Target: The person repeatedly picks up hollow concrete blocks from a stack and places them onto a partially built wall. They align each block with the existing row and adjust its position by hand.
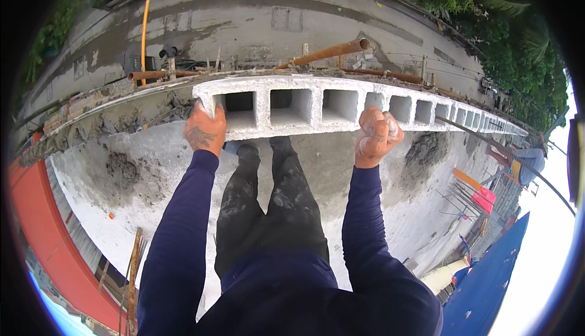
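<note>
A grey concrete hollow block (pixel 260 126) with open square cells lies in front of me, at the left end of a long row of hollow blocks (pixel 442 112) curving away to the right. My left hand (pixel 206 130) is closed on the block's left end, with the thumb on the near side and the fingers over the edge. My right hand (pixel 378 138) is curled tight over the near edge, by the block's right end. Its fingers partly hide the joint with the adjoining block.
Wet mortar (pixel 426 150) lies in a patch at right, another mortar patch (pixel 124 174) at left. Beyond the wall stick out a rusty pipe (pixel 332 54) and an orange pipe (pixel 145 40), high above a road (pixel 244 10). A person (pixel 529 162) is at far right, near a blue sheet (pixel 487 275).
</note>
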The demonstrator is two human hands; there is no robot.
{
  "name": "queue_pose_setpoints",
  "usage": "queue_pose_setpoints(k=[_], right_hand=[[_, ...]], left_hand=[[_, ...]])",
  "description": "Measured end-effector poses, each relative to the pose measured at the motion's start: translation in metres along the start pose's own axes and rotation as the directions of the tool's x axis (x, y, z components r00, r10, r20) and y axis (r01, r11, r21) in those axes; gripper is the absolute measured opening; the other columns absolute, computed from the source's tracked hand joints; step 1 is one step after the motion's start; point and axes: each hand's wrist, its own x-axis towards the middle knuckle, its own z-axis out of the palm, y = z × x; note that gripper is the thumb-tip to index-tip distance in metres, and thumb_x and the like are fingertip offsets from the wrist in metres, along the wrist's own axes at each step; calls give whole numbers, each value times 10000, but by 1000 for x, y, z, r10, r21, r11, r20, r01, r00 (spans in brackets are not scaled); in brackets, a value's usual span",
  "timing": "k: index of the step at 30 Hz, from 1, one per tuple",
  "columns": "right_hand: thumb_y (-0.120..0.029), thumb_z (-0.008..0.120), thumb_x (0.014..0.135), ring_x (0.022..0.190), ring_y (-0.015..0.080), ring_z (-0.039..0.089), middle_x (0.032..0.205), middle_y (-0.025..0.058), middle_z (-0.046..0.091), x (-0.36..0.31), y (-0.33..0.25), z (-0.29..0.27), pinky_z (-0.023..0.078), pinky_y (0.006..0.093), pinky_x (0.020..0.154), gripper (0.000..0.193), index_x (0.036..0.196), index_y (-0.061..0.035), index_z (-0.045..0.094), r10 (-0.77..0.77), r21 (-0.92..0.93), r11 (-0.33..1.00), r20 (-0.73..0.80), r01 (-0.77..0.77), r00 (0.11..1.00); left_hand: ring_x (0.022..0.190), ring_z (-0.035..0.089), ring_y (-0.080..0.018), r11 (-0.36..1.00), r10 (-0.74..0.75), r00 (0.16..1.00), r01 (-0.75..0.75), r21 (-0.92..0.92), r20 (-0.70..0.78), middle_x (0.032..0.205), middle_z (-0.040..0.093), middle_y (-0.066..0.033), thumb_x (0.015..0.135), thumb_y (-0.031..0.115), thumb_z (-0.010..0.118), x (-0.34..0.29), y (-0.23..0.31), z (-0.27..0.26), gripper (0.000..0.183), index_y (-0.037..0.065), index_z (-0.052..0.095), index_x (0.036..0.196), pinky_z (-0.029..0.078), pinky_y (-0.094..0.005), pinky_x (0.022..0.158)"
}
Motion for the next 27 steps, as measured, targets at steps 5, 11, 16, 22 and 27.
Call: queue_pose_setpoints(k=[5, 11, 16, 22, 27], right_hand=[[-17, 471, 805, 437, 72, 246, 485, -17, 288, 5, 27, -36, 193, 253, 392, 356, 540, -110, 252, -94, 28, 995, -146, 99, 985], [8, 482, 784, 496, 45, 285, 523, -24, 339, -25, 89, -32, 222, 225, 428, 313, 545, -68, 295, 54, -125, 988, -274, -91, 960], [10, 474, 781, 477, 49, 271, 496, -18, 336, 0, 57, -40, 215, 233, 416, 324, 527, -70, 290, 7, -31, 999, -299, -17, 954], [-19, 516, 794, 487, 37, 256, 499, -36, 304, -13, 85, -38, 196, 256, 415, 348, 535, -59, 287, 59, -211, 971, -227, -108, 972], [-24, 521, 811, 489, 39, 255, 502, -35, 295, -18, 102, -50, 195, 254, 413, 362, 538, -60, 286, 69, -249, 960, -227, -127, 971]], left_hand=[[835, 615, -388, 994, 80, 994, -85, -66, -77, 887, 639, -235, 782, 331, 597, 1, -5, 5, 440, -25, 575, 1039, 469, -448, 751], [847, 609, -385, 994, 94, 991, -98, -43, -95, 883, 643, -217, 785, 308, 604, -1, -3, 2, 388, -8, 584, 1009, 465, -439, 753], [846, 608, -381, 978, 162, 978, -177, -110, -134, 885, 643, -214, 788, 281, 611, -1, -3, 2, 348, 10, 587, 1006, 463, -435, 744], [824, 611, -382, 984, 154, 976, -166, -71, -155, 870, 645, -209, 790, 293, 614, 1, -11, 10, 359, 3, 587, 999, 463, -437, 743], [816, 612, -383, 982, 158, 977, -171, -83, -145, 866, 645, -209, 793, 310, 612, 0, -11, 9, 371, -4, 589, 990, 466, -439, 739]])
